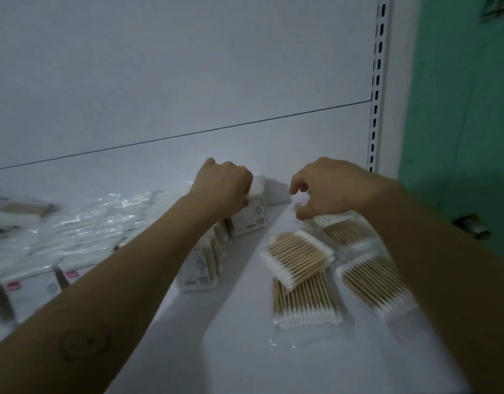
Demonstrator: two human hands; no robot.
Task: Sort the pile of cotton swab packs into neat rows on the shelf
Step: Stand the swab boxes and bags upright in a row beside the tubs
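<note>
1. The row of standing packs (208,263) runs from the middle of the shelf (245,351) toward its back edge.
2. The left hand (222,189) holds the top of the last pack (249,216) in that row, close to the back edge. Its fingers are curled round the pack.
3. The pile of flat packs (304,280) lies to the right of the row, near the shelf's right edge. The swabs have wood sticks and white tips. Some packs lie on top of others.
4. The right hand (330,186) is over the back flat pack (341,230). Its fingers bend down. The thumb and one finger seem to pinch the pack's corner, but it is blurry there.
5. On the left part of the shelf lie shiny clear bags (103,217). Nearer the front edge stand packs with pink marks (32,288), all blurry.
6. A white back wall (188,81) rises behind the shelf. A post with slots (377,81) stands at the back right corner. A green wall (458,109) is past it.
</note>
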